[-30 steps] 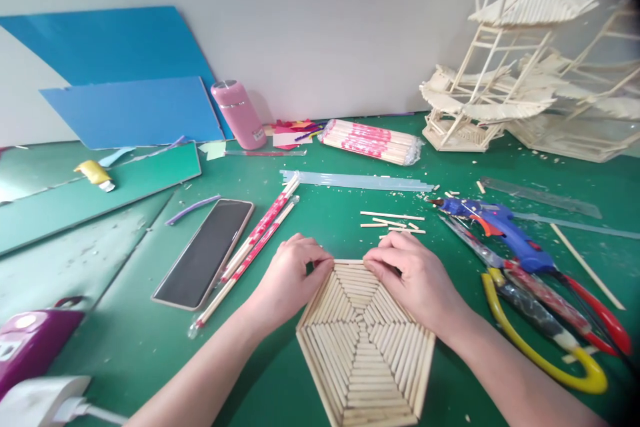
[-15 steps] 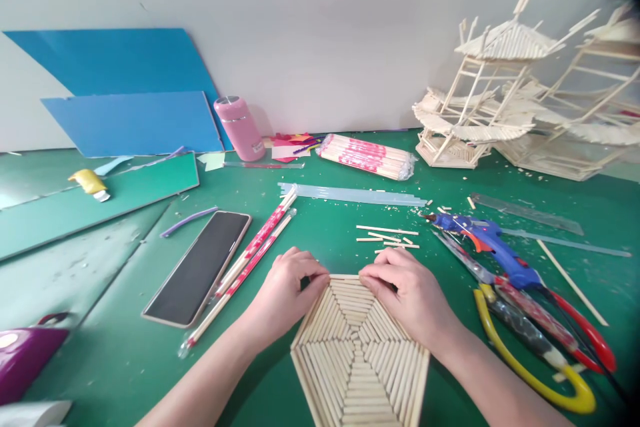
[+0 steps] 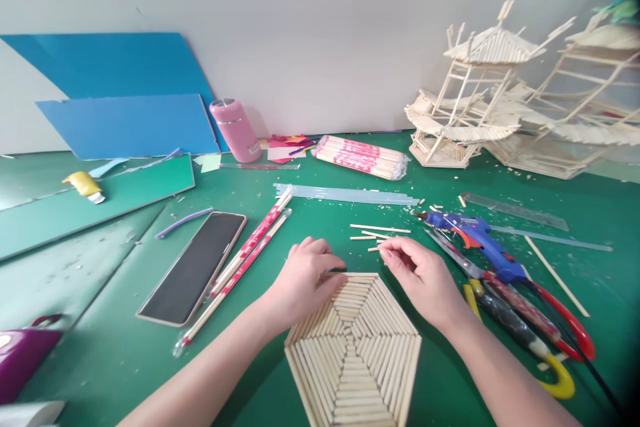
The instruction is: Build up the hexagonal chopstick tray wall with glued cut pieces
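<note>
A many-sided panel [image 3: 360, 353] of wooden sticks, laid in wedge-shaped rows around a centre, lies flat in front of me. My left hand [image 3: 310, 283] is at its upper left corner; the thumb rests on the panel's edge and the index finger curls just beyond it. My right hand [image 3: 417, 277] is past the panel's upper right side, thumb and fingers pinched at the end of a short wooden stick [image 3: 373, 249]. Other short sticks [image 3: 380, 229] lie just beyond these fingers. The right fingertips partly hide this small pile.
To the right lie a blue glue gun [image 3: 475, 240], cutters with red and yellow handles [image 3: 530, 340] and glue sticks. Left are a phone [image 3: 193, 267] and wrapped sticks [image 3: 240, 260]. Behind stand a pink bottle [image 3: 235, 130], a stick bundle [image 3: 360, 157] and stick pavilion models [image 3: 465, 100].
My right hand has left the panel's top edge and moved to the short sticks, pinching one. My left hand stays at the upper left corner, its thumb further over the edge. The view has shifted slightly.
</note>
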Motion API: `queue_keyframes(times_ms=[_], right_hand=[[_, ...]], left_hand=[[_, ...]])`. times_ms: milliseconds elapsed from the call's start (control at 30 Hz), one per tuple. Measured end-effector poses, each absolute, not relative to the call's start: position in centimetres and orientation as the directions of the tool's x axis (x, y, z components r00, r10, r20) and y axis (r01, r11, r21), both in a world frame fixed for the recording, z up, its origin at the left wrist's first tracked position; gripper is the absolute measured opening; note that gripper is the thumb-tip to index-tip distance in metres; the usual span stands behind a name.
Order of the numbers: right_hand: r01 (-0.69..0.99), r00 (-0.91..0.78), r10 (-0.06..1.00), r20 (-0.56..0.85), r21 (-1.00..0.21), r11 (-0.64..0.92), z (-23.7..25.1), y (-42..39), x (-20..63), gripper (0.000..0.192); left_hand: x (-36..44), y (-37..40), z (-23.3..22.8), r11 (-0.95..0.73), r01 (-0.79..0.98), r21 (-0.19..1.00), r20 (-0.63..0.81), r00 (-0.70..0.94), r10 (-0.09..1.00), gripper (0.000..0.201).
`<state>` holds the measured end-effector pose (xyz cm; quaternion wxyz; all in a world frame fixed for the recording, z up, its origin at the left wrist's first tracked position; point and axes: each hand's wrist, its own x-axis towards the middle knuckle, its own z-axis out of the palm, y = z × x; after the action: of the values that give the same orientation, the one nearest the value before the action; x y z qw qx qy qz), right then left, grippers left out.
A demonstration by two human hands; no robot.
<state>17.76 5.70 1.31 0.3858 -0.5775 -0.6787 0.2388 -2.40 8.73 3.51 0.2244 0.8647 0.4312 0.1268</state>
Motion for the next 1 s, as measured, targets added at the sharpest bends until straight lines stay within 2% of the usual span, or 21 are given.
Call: queue_keyframes(times_ms=[300, 733, 1000], right_hand=[[0.610, -0.058, 0.969, 0.238, -0.760, 0.224, 1.12, 5.62, 17.97, 0.014], [0.653, -0.233, 0.962, 0.143, -0.710, 0.263, 1.73, 5.26, 18.04, 0.007], [0.666, -0.256, 0.958, 0.129, -0.695, 0.271, 1.81, 5.19, 18.06, 0.011]], left_hand=[[-2.03, 9.46, 3.31, -0.586, 0.653, 0.479, 0.009, 0.664, 0.747, 0.018], [-2.30, 9.05, 3.57, -0.553, 0.681, 0.481, -0.014, 0.636, 0.771, 0.014], [-2.38, 8.95, 3.80, -0.542, 0.683, 0.490, -0.035, 0.637, 0.770, 0.017]])
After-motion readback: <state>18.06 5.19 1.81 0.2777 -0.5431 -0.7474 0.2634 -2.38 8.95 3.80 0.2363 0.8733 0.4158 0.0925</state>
